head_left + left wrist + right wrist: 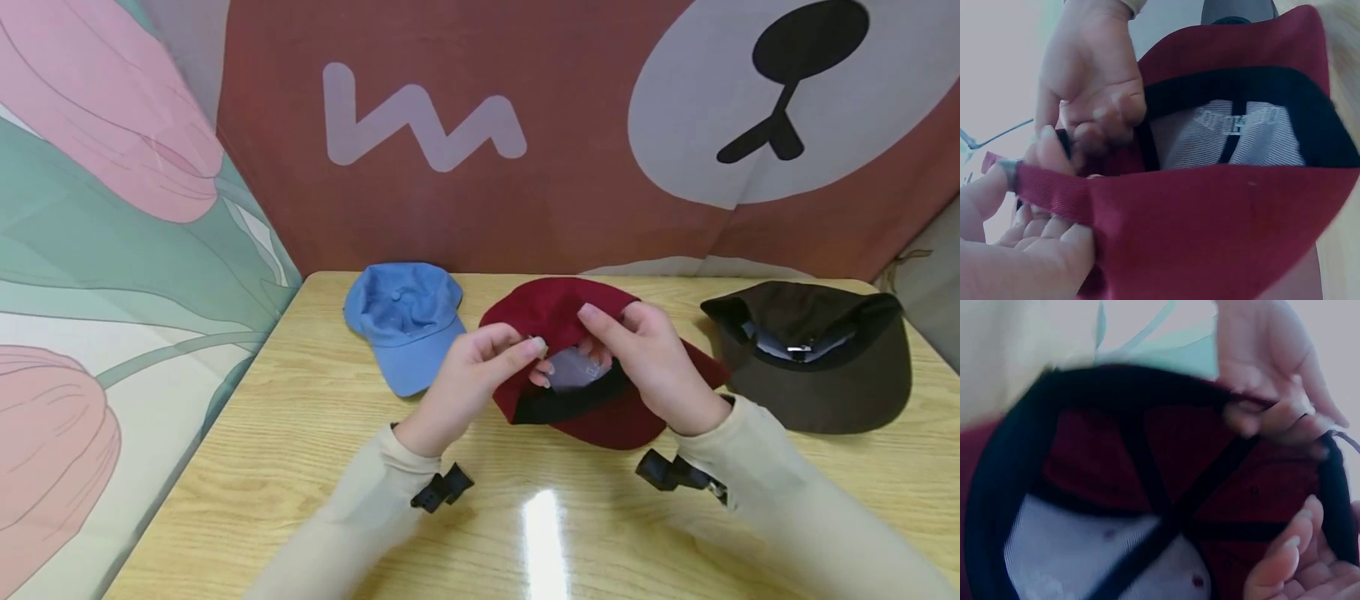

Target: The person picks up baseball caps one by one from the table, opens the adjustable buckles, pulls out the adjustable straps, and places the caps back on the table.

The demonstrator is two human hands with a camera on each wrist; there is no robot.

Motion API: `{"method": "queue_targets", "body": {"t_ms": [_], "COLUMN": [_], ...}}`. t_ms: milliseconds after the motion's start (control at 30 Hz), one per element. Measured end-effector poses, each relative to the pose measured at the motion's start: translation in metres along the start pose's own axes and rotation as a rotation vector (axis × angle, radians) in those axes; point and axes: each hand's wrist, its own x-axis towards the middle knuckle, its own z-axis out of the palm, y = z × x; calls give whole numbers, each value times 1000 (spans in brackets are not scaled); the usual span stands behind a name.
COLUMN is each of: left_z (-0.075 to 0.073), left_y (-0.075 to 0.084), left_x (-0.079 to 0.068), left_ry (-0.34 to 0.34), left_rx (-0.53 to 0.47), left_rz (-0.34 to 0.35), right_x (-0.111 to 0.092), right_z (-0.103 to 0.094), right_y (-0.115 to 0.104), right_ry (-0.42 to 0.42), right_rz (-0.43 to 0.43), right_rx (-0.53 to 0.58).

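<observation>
A dark red baseball cap is held above the table in both hands, its inside facing the person and its brim low on the right. My left hand pinches the back edge of the cap near the strap, where a small metal buckle shows in the left wrist view. On the other side of the back opening, my right hand grips the rim between thumb and fingers. Inside the cap, a black sweatband and a pale front lining are visible.
A blue cap lies on the wooden table at the back left. To the right lies a dark brown cap, showing its inside. Printed cloth hangs behind the table and along the left.
</observation>
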Motion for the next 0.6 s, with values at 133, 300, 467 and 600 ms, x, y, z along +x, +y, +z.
{"method": "queue_targets", "body": {"t_ms": [133, 300, 467, 600], "left_z": [0, 1, 3, 5], "left_y": [7, 15, 19, 20], "left_x": [4, 10, 14, 16], "left_ry": [62, 127, 149, 135], "left_rx": [-79, -137, -181, -208], "left_rz": [-6, -45, -84, -84], "right_x": [0, 0, 3, 11], "right_z": [-2, 0, 6, 8], "right_y": [1, 5, 14, 20], "right_ry": [-11, 83, 237, 263], "right_rz": [-66, -222, -563, -790], "right_rx": [-105, -244, -422, -601]}}
